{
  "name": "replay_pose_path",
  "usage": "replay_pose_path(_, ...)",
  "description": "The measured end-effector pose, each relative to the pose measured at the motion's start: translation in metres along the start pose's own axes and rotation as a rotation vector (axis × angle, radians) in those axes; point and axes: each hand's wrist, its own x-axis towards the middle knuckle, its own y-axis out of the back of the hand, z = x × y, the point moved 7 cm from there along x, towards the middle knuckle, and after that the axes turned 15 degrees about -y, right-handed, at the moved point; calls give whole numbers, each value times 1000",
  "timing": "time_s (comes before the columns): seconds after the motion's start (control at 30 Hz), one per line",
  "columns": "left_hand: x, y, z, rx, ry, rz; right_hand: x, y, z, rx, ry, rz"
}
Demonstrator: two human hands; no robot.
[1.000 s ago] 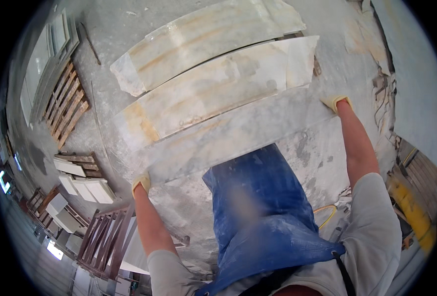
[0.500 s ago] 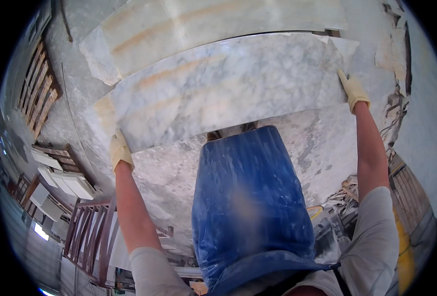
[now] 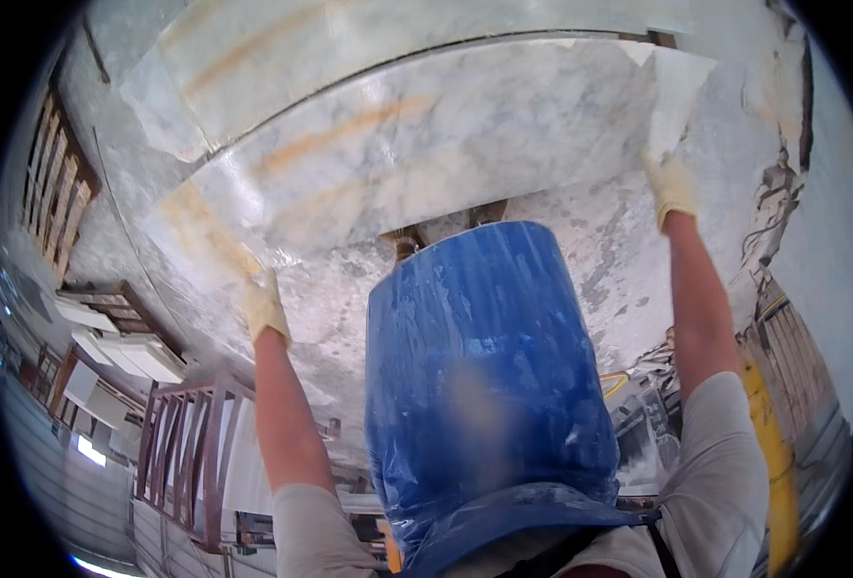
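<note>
Drawn slightly nearer to each other since the earlier frame: left hand (image 3: pixel 267 306) at 9 o'clock and right hand (image 3: pixel 672 183) at 2 o'clock, both gloved. Shifted also a little upward in view: near slab (image 3: pixel 446 144), of pale veined stone, lying at 12 o'clock, beyond blue apron (image 3: pixel 484 356) and shoes (image 3: pixel 402 243). To judge from present position, already laid alongside far slab (image 3: pixel 369 43), with narrow dark gap between, and seemingly on top of lower slab (image 3: pixel 190 223), showing a yellowish end toward 10 o'clock. Not yet taken away from the two ends: both hands; hence to be judged as nearly complete, with only release left.

Hard to make out: fingers, blurred and pale against pale stone; impossible to tell whether apart, together or clamped on the edge, and perhaps only just beside it. Cut off at 12 o'clock: farther side of far slab. Hidden: underside of near slab. Partly covered by apron: shoes.
</note>
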Motion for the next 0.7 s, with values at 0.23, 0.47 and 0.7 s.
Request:
replay_pose_path(0.23,-124,-27,41,-347,-104,-436,-192,-24,20,728,90,-415)
replay_pose_path(0.47,-170,50,120,-495,-188,-439,-366,110,-1,863,336,-525)
replay_pose_path(0.7,-224,188,269,-294,-709,-598,-421,170,136,998,70,-235)
